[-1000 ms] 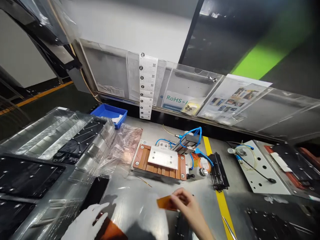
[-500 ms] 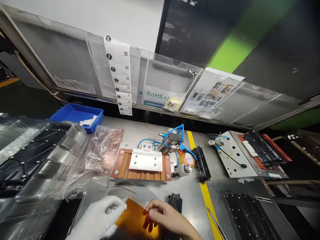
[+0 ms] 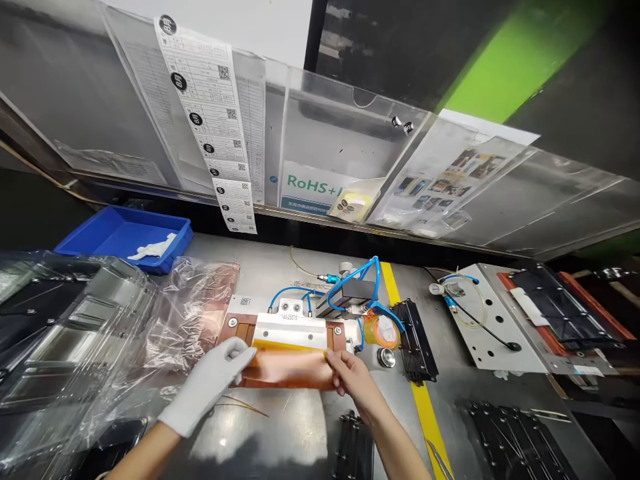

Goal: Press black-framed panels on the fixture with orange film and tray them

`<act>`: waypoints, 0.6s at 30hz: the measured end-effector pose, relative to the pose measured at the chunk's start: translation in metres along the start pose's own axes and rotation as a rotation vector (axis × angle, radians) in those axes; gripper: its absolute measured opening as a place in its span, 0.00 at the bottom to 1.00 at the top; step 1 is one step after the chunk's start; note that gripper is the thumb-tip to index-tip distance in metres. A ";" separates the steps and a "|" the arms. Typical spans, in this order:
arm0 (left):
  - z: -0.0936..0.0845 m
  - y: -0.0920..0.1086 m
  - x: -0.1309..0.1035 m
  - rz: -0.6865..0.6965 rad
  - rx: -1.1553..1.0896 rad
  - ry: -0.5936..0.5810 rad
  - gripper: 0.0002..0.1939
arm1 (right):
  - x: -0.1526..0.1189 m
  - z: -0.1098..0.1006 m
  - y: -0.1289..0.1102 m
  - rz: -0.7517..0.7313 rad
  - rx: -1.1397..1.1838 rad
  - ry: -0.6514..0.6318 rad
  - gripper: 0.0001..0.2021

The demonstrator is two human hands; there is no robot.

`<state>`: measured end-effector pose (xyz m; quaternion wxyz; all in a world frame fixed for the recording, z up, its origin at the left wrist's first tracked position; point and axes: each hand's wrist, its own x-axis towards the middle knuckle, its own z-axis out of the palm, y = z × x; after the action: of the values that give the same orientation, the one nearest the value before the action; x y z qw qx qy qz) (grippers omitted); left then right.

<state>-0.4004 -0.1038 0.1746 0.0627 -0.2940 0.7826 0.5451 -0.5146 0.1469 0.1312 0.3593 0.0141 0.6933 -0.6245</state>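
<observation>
My left hand (image 3: 215, 373), in a white glove, pinches the left end of a shiny amber film sheet (image 3: 293, 367). The bare fingers of my right hand (image 3: 353, 381) grip its right end. Stretched between both hands, the sheet lies over the front of a brown fixture (image 3: 231, 331) and hides much of it; whether it touches the fixture I cannot tell. Just behind the sheet's yellowish far edge is the fixture's silver metal block (image 3: 290, 328), with blue air hoses (image 3: 295, 291) behind it.
Right of the fixture stand a tape roll (image 3: 373, 331), a metal-capped bottle (image 3: 385, 358) and a black ribbed part (image 3: 414, 340). Copper-coloured sheets in clear plastic (image 3: 187, 307) and a blue tray (image 3: 120, 233) lie left. Tweezers (image 3: 440, 460) rest near the yellow floor-style stripe (image 3: 425, 413).
Both hands have moved forward from the near edge of the bench to the fixture, carrying the amber film. My right fingers now pinch its right end. The camera view has shifted.
</observation>
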 end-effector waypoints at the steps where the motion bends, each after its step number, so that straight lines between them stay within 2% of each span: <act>1: 0.000 -0.001 0.008 0.007 0.013 0.004 0.21 | 0.008 -0.002 -0.002 0.015 -0.031 0.002 0.31; 4: 0.000 -0.004 0.023 0.004 0.055 0.010 0.19 | 0.026 -0.005 -0.008 0.054 -0.106 0.004 0.30; 8: 0.002 -0.008 0.031 -0.013 0.096 0.010 0.19 | 0.038 -0.006 -0.012 0.072 -0.174 0.001 0.28; 15: 0.003 -0.007 0.035 -0.020 0.140 0.017 0.18 | 0.045 -0.005 -0.020 0.070 -0.311 0.025 0.25; 18: 0.001 -0.005 0.036 -0.002 0.172 0.058 0.17 | 0.046 -0.008 -0.026 0.027 -0.420 0.058 0.25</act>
<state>-0.4275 -0.1182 0.1546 0.0658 -0.3038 0.8277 0.4672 -0.5643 0.1288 0.1293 0.3425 -0.0339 0.8182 -0.4606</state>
